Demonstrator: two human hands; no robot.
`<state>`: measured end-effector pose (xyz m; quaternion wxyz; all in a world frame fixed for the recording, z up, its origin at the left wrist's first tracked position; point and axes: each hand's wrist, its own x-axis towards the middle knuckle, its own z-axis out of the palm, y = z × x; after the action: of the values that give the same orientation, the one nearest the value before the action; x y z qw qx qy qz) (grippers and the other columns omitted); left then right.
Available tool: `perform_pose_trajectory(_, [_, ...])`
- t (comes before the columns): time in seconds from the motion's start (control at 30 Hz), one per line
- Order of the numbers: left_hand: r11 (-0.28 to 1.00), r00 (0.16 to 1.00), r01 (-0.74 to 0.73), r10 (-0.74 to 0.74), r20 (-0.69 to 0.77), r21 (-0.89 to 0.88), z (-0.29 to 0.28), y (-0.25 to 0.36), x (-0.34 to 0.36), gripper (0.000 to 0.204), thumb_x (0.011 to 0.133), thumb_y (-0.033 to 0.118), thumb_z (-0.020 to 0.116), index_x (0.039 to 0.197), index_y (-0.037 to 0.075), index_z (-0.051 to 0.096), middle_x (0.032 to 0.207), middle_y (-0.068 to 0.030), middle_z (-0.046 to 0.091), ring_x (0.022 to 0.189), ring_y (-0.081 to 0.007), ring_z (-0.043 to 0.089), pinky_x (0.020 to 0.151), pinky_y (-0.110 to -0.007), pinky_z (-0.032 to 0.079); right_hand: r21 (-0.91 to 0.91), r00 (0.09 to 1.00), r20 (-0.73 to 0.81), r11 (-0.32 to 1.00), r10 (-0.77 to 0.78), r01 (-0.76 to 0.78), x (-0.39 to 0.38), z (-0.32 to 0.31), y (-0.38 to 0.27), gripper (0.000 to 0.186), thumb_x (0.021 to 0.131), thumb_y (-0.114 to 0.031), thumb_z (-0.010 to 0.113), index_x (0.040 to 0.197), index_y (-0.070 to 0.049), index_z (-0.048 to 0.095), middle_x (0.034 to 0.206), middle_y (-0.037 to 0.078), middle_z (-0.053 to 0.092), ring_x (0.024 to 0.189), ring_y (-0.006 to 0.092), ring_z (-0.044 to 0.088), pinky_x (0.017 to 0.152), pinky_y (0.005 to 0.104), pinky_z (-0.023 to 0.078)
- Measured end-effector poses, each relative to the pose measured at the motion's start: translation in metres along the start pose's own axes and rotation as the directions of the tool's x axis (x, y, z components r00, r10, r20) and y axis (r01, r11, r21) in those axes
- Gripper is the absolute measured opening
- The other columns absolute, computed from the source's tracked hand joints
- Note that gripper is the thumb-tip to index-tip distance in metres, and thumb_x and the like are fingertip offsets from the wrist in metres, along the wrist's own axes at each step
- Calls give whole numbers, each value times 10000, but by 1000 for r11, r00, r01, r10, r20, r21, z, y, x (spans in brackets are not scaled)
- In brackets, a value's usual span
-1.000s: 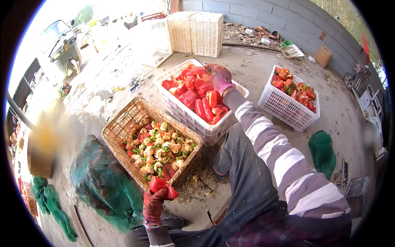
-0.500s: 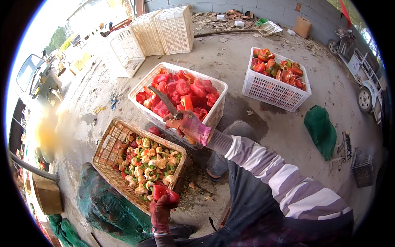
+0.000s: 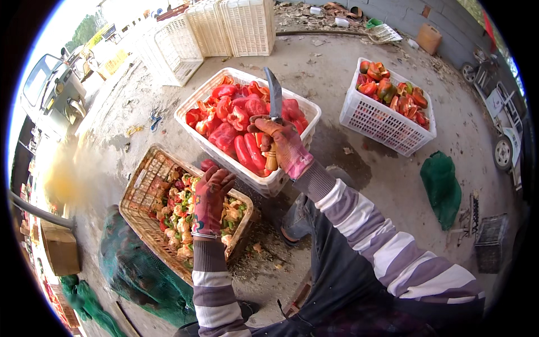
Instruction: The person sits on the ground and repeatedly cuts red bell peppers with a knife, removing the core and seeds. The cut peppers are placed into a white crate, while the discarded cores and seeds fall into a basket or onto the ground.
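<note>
In my right hand (image 3: 285,145), gloved in pink and stained, is a knife (image 3: 274,96) with a curved blade and wooden handle. The blade points up over a white crate (image 3: 227,72) heaped with red peppers (image 3: 225,110), cut and hollowed. My left hand (image 3: 209,203), in a similar glove, hovers above the near rim of a dirty yellowish basket (image 3: 143,191), fingers stretched out and nothing visible in them. Pale pepper cores and green stems (image 3: 177,230) fill that basket. A single red pepper (image 3: 208,164) shows between the two containers.
Another white crate (image 3: 387,126) of red and greenish peppers stands at the right. Green net sacks lie at the right (image 3: 441,190) and beside the basket (image 3: 140,275). Empty white crates (image 3: 247,28) stand at the back, a wheeled cart (image 3: 502,135) far right.
The red pepper has left my left hand, which has moved up and forward, fingers now extended. My right hand has shifted slightly right, turning the knife from slanting left to upright.
</note>
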<state>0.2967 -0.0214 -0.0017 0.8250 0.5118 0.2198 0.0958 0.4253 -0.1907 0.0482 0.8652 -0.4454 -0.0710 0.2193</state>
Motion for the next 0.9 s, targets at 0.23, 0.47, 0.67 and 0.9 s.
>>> perform_pose_trajectory(0.23, [937, 966, 186, -120, -227, 295, -116, 8, -125, 457, 879, 201, 605, 1224, -74, 481, 990, -149, 633, 858, -221, 651, 693, -299, 544, -73, 981, 170, 994, 94, -83, -3, 13, 18, 189, 855, -149, 650, 960, 4, 617, 810, 86, 660, 478, 57, 477, 454, 193, 402])
perform_pose_trajectory(0.47, [852, 804, 257, 74, -590, 457, -255, 67, -261, 433, 898, 184, 571, 1227, -84, 483, 943, -83, 607, 789, -146, 604, 688, -239, 485, -392, 912, 328, 914, 246, -105, -36, 51, 26, 320, 886, -136, 595, 1168, 10, 560, 871, 7, 595, 550, 0, 401, 497, 167, 354])
perform_pose_trajectory(0.67, [541, 570, 710, -65, -819, 451, -370, -71, -382, 444, 817, 279, 635, 1144, -18, 602, 1038, -183, 668, 979, -249, 639, 841, -316, 485, -617, 850, 407, 787, 334, -14, -65, 95, 70, 379, 890, -222, 576, 1198, 0, 560, 961, 37, 624, 629, 25, 446, 602, 171, 396])
perform_pose_trajectory(0.9, [228, 505, 853, -129, -853, 470, -404, -201, -367, 466, 764, 214, 549, 1196, 45, 581, 1136, -221, 611, 1066, -386, 576, 916, -426, 458, -750, 832, 349, 661, 431, -28, -85, 124, 110, 430, 897, -228, 549, 1225, 45, 503, 968, 29, 588, 621, 15, 419, 581, 154, 366])
